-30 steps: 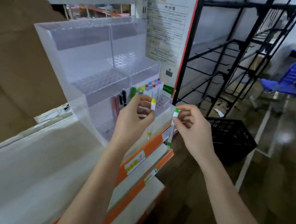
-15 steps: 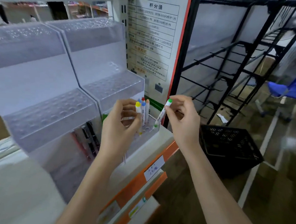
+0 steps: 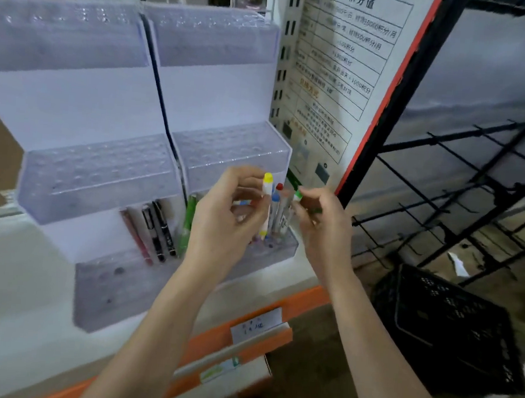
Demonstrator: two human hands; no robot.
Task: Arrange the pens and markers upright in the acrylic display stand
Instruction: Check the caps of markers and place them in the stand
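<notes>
Left hand [image 3: 223,214], fingers curled, pinches a slim white marker with a yellow cap [image 3: 266,199] upright, its lower tip just above the perforated bottom tier of the acrylic display stand [image 3: 233,147]. Right hand [image 3: 321,224], fingers bent, pinches a green-capped marker [image 3: 296,197] near its top, tilted, just beside the yellow one. Between the two hands stand a blue-capped marker [image 3: 274,210] and a red-capped marker [image 3: 280,189], upright in holes at the bottom tier's right end. The stand is clear, glossy plastic in stepped tiers, each tier top dimpled with round holes. At the left of the same tier lean a green pen [image 3: 188,221], two black pens [image 3: 159,229] and a red pen [image 3: 136,236]. The stand rests on a white shelf [image 3: 16,275] with an orange front edge. A black lattice crate [image 3: 451,330] sits on the floor, lower right.
</notes>
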